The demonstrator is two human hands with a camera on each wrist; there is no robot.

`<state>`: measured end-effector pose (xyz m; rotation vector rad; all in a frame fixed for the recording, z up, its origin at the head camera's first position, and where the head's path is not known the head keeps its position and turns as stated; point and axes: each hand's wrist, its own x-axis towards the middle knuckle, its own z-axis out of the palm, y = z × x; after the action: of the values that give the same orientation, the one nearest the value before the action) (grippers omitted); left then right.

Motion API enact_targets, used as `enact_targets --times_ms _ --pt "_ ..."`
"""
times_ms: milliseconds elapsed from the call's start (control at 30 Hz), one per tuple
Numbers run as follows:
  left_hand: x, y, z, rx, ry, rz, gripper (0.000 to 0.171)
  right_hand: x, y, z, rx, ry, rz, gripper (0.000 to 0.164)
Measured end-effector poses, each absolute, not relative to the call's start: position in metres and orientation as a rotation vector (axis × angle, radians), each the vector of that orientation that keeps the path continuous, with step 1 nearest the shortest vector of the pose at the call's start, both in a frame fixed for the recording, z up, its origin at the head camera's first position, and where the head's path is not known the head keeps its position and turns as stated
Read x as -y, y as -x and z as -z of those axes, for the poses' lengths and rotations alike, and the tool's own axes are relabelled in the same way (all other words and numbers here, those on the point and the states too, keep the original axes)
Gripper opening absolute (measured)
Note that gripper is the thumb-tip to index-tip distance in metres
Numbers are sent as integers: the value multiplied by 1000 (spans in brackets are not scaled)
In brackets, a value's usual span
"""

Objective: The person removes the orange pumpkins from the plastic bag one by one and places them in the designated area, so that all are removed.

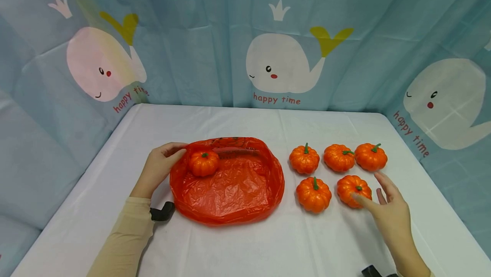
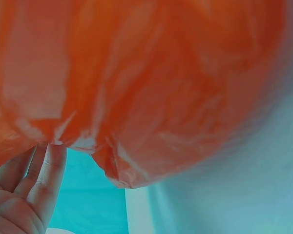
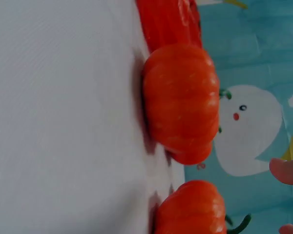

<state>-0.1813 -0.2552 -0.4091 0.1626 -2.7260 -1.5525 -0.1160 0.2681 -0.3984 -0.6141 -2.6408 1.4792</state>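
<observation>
A red plastic bag (image 1: 230, 191) lies on the table with its mouth spread wide, and one small orange pumpkin (image 1: 203, 164) with a green stem sits inside at its left. My left hand (image 1: 163, 164) pinches the bag's left rim; its fingertips are hidden behind the plastic (image 2: 151, 97) in the left wrist view. Over the near-right pumpkin (image 1: 350, 189), my right hand (image 1: 393, 213) is spread, thumb in front and fingers to the right, not closed round it. In the right wrist view a pumpkin (image 3: 180, 97) appears large, with fingertips (image 3: 287, 171) at the right edge.
Left of that pumpkin stands another pumpkin (image 1: 313, 195). Behind them is a row of pumpkins: left (image 1: 304, 160), middle (image 1: 337, 158) and right (image 1: 370, 157). A white cloth covers the table (image 1: 245, 251). A blue whale-print curtain (image 1: 215, 55) hangs behind.
</observation>
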Motion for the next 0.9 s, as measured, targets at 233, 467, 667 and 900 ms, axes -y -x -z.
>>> enact_targets --times_ms 233,467,667,900 --pt "255 182 408 2726 -149 1541 47 -236 117 376 2557 382 -1460 78" --pt "254 181 408 2719 -157 1562 46 -206 125 363 2562 157 -1644 81" --pt "254 180 406 2711 -149 1567 47 -174 132 361 2524 -22 -1795 79" --pt "255 179 406 2711 -149 1564 46 -137 143 362 2566 -177 -1863 74"
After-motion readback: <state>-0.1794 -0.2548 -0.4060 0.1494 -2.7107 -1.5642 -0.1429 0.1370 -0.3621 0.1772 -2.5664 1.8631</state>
